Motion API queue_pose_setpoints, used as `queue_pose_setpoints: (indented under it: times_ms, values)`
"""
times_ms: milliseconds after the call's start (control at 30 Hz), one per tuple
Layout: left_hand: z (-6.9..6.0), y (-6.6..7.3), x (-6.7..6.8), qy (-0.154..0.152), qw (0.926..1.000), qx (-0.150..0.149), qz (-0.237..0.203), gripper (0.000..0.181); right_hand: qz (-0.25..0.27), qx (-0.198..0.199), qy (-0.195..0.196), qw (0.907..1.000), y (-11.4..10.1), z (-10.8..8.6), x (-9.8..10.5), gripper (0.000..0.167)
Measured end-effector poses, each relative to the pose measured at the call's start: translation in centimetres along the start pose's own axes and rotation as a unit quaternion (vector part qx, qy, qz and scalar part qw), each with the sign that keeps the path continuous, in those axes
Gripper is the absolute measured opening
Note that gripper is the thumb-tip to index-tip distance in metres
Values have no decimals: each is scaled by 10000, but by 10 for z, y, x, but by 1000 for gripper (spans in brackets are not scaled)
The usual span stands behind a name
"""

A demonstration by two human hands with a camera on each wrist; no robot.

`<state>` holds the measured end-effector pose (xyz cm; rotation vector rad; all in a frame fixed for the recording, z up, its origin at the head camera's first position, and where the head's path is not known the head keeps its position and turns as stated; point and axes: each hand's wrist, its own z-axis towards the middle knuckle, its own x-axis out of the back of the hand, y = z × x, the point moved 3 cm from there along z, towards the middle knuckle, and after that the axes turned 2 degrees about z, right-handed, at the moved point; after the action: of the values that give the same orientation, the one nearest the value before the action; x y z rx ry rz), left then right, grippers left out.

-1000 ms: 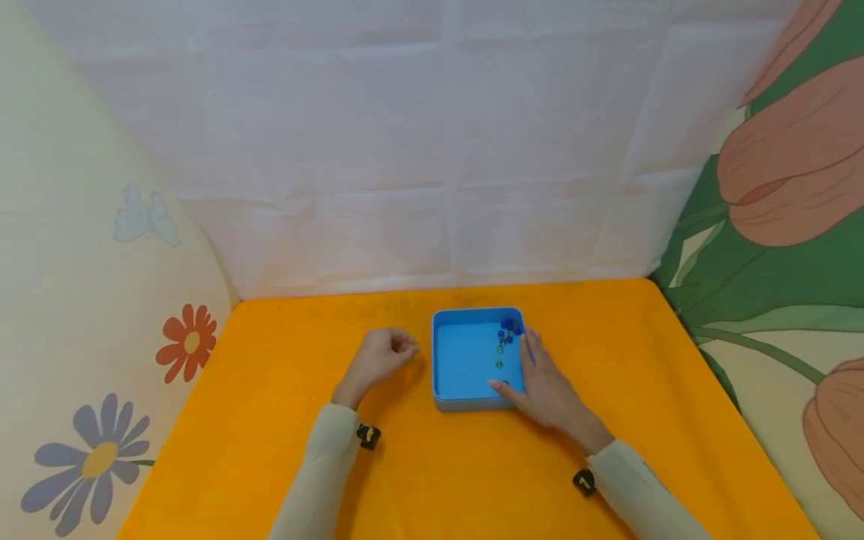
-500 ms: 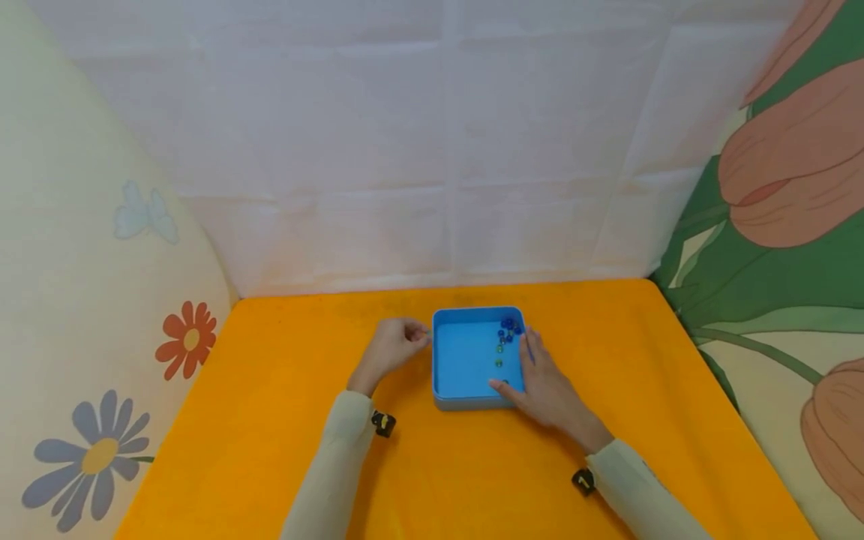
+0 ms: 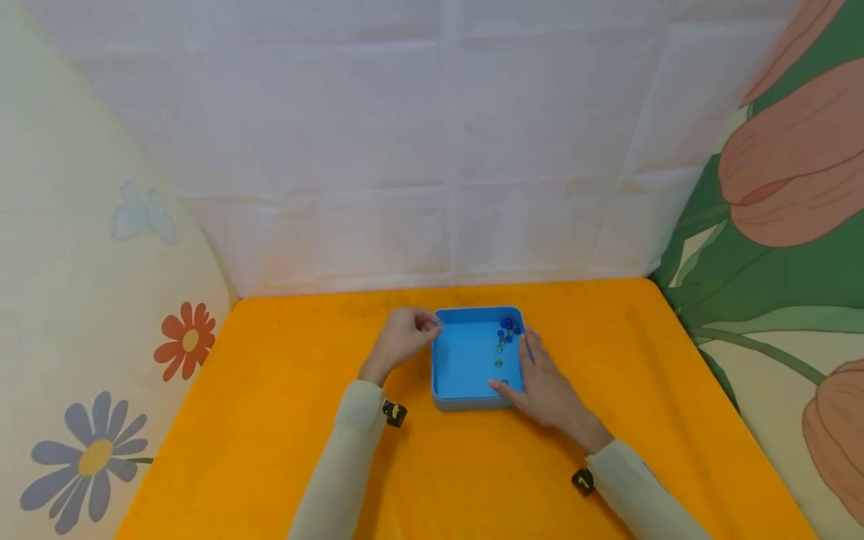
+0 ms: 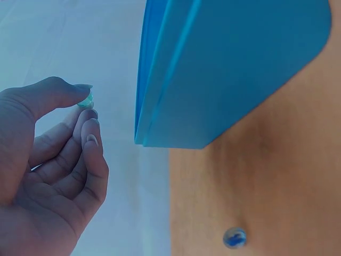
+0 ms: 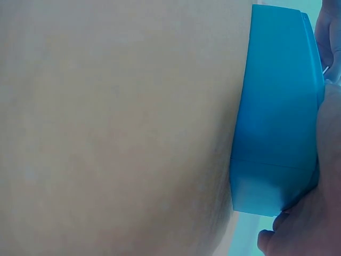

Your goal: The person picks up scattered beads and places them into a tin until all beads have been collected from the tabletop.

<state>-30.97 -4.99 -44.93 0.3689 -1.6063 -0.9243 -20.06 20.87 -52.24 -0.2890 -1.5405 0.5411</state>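
Between thumb and fingertips my left hand [image 3: 400, 337] pinches a small green marble [image 4: 87, 100]. It is at the left rim of a square blue box [image 3: 466, 404], near the far corner. My right hand [image 3: 550, 390] holds the box at its near right corner, with the thumb over the inside and other fingers along the right wall. Inside, several dark blue marbles [image 3: 508, 324] cluster at the far right corner, and a green marble [image 3: 499, 363] lies nearer. In the left wrist view a clear marble with a blue swirl [image 4: 235, 238] lies on the table beside the box.
The box stands on a table with an orange cover [image 3: 445, 480]. A white sheet [image 3: 337, 150] hangs behind it. Printed panels stand on both sides, one with daisies [image 3: 97, 457] on the left and one with large tulips [image 3: 790, 165] on the right.
My left hand has moved right and slightly away from me, from beside the box up to its left rim. The right hand and the box have stayed in place.
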Motion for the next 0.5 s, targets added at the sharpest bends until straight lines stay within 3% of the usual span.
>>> queue_pose_setpoints:
  times_ms: [500]
  values:
    - [15,10,-7,-24,9999,-68,147,20,-80,-104,-86,9999,0,0,0,117]
